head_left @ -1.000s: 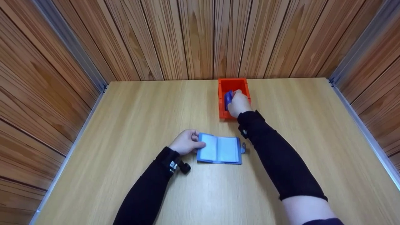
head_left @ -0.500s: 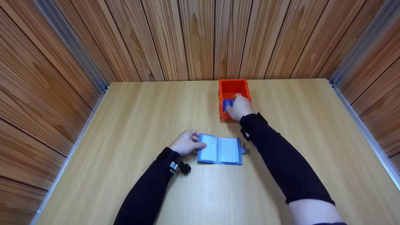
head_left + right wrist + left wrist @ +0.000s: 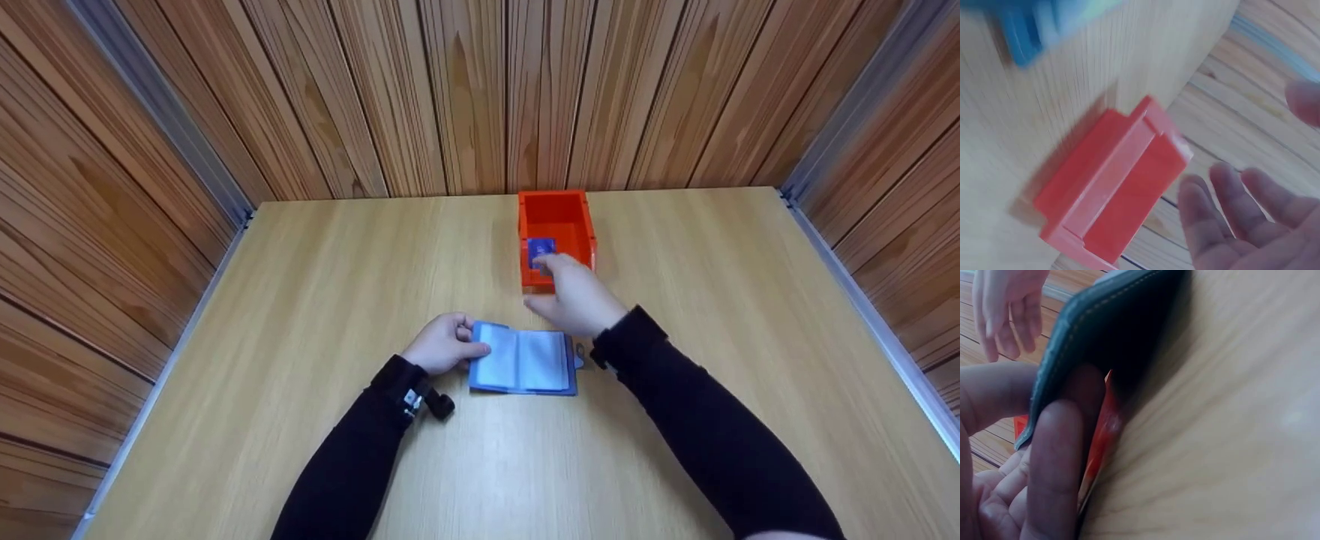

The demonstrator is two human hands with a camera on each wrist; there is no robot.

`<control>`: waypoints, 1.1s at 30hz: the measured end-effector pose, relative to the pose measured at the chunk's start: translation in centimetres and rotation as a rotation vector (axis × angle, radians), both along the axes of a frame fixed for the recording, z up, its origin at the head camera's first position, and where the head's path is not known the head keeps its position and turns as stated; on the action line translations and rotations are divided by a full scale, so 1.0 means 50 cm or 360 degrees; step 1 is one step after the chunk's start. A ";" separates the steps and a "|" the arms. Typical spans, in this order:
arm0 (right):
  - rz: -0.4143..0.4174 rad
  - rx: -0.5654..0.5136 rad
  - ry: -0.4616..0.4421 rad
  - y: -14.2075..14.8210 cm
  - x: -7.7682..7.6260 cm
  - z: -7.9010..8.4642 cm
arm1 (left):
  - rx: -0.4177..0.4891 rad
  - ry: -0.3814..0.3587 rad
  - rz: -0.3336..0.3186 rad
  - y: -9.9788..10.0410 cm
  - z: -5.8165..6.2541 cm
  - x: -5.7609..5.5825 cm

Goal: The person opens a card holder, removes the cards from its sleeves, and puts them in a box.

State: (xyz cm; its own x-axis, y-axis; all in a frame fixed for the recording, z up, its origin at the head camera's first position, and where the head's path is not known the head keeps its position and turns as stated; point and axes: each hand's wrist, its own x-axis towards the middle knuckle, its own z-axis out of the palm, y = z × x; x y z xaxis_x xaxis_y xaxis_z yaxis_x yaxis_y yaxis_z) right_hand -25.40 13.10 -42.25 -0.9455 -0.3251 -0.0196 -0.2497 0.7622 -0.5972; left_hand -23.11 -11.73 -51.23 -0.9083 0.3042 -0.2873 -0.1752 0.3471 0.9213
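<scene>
A: Where's the card holder?

B: Lying spread on the tabletop, nearer the person than the bin. Its blue cover has a line of stitching near the edge, seen from the left wrist; inside are glossy, translucent sleeves, and a small rounded tab juts from the right edge.

A: And the hands?

B: The left hand pinches the holder's left edge, thumb on top, fingers underneath. The right hand holds nothing, its fingers apart and relaxed, between holder and bin.

A: What's in the bin?

B: It's a smooth orange-red plastic bin, boxy, and a blue-purple card sits in its near left part, partly behind a finger in the head view.

A: Anything different from half a second ago?

B: The right hand was at the card then; it has drawn back toward the holder. The left hand hasn't shifted.

A: Beyond that?

B: A grained wood-plank wall.
</scene>
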 end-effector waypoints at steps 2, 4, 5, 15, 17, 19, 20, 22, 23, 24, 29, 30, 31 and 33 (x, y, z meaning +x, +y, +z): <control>0.0052 0.0032 -0.0041 0.006 0.027 -0.009 | 0.0006 -0.0005 0.0002 0.000 0.000 0.000; 0.0086 0.0068 -0.0083 0.012 0.049 -0.022 | 0.0012 -0.0005 0.0007 0.000 0.001 0.001; 0.0096 0.0083 -0.0097 0.014 0.059 -0.030 | 0.0020 -0.0004 0.0010 0.000 0.000 0.001; 0.0140 0.0265 -0.0084 0.031 0.096 -0.103 | 0.0075 0.0017 -0.0024 0.000 -0.004 0.001; 0.0153 0.0317 -0.0094 0.034 0.095 -0.109 | 0.0079 0.0004 -0.0023 0.001 -0.003 0.001; 0.0160 0.0346 -0.0102 0.036 0.094 -0.112 | 0.0076 -0.0005 -0.0020 0.000 -0.003 0.001; 0.0163 0.0352 -0.0108 0.037 0.093 -0.112 | 0.0070 -0.0009 -0.0016 0.000 -0.003 0.002; 0.0171 0.0360 -0.0115 0.037 0.092 -0.112 | 0.0060 -0.0008 -0.0011 0.000 -0.003 0.002; 0.0173 0.0358 -0.0117 0.037 0.092 -0.112 | 0.0050 -0.0005 -0.0008 0.000 -0.003 0.002; 0.0169 0.0358 -0.0126 0.037 0.092 -0.111 | 0.0040 0.0000 -0.0009 0.000 -0.002 0.002; 0.0126 0.0329 -0.0167 0.037 0.091 -0.109 | 0.0035 0.0004 -0.0009 0.001 0.000 0.001; 0.0118 0.0322 -0.0171 0.036 0.091 -0.110 | 0.0042 -0.0001 -0.0010 0.001 0.001 0.002; 0.0117 0.0313 -0.0170 0.036 0.091 -0.110 | 0.0049 -0.0005 -0.0008 0.001 0.001 0.002; 0.0117 0.0298 -0.0163 0.036 0.090 -0.111 | 0.0062 -0.0011 -0.0007 0.002 0.002 0.003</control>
State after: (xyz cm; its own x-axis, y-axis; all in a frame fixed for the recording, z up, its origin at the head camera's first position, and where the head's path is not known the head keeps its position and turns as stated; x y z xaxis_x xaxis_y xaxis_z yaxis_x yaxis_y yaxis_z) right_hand -20.87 14.89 -47.82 -0.9093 -0.3750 -0.1805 -0.2543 0.8440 -0.4722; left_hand -22.96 -11.65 -51.14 -0.9049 0.3194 -0.2814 -0.1801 0.3117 0.9329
